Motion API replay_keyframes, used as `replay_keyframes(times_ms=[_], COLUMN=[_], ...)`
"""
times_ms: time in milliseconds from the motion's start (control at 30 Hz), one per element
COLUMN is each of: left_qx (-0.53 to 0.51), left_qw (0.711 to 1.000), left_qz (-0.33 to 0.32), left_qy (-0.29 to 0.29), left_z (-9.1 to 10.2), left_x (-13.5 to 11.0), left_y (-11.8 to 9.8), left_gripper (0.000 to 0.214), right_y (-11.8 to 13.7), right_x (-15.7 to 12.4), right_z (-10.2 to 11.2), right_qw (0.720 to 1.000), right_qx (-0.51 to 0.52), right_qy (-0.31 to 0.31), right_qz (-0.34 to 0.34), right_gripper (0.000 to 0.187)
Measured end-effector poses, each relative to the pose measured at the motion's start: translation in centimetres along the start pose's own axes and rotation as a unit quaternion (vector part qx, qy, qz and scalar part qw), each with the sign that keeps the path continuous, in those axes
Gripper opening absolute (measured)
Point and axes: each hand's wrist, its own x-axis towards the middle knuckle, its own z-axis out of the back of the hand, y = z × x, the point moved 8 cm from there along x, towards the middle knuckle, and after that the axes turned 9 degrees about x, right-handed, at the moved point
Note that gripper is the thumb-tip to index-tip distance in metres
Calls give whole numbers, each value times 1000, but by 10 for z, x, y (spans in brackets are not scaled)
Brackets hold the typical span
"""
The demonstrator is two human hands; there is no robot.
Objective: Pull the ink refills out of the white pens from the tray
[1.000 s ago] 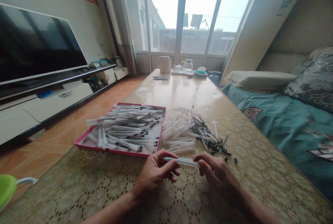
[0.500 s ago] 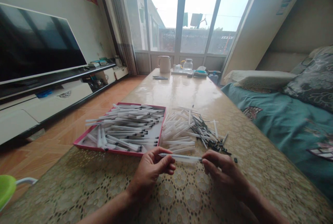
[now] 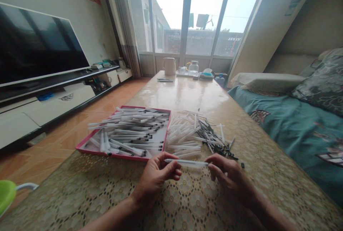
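A clear plastic pen [image 3: 190,163] lies level between both hands, just above the table's lace-patterned cover. My left hand [image 3: 157,177] pinches its left part, fingers curled around the barrel. My right hand [image 3: 227,177] grips the pen's right end with closed fingertips. Right behind the hands lies a loose heap of clear pen barrels [image 3: 184,136], with thin dark refills [image 3: 210,136] and small black caps [image 3: 230,155] at its right side. A pink-rimmed tray [image 3: 112,155] left of the heap holds several assembled pens.
At the table's far end stand a white jug [image 3: 169,66], a glass pot [image 3: 193,67] and small items. A teal-covered sofa [image 3: 294,127] runs along the right. A TV [image 3: 37,45] on a low cabinet is at the left. A green cup [image 3: 6,195] shows at the lower left.
The hands have drawn apart along the pen: the right hand slid from the barrel's middle to its right end, and the pen now sits level and slightly higher.
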Motion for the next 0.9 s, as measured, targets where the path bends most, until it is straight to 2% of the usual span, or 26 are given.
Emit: replay_keyframes(times_ms=[100, 267, 433, 567, 767, 900], left_qx=[-4, 3, 0, 5, 5, 2], left_qw=[1000, 1000, 1000, 1000, 1000, 1000], left_qz=[2, 1, 1, 2, 3, 2], left_qy=[1, -5, -2, -5, -2, -2], left_z=[-1, -1, 0, 1, 0, 0], left_x=[0, -1, 1, 1, 0, 1], left_y=[0, -2, 1, 2, 1, 1], left_gripper=[24, 24, 23, 22, 23, 24], right_y=[1, -2, -1, -1, -2, -2], right_x=[0, -1, 0, 0, 0, 0], right_z=[-3, -2, -4, -3, -3, -3], right_qw=[999, 999, 999, 999, 999, 1000], right_qx=[-23, -32, -34, -30, -25, -23], right_qy=[15, 10, 18, 18, 19, 20], right_qz=[27, 8, 14, 2, 7, -5], right_gripper=[38, 23, 35, 21, 35, 23])
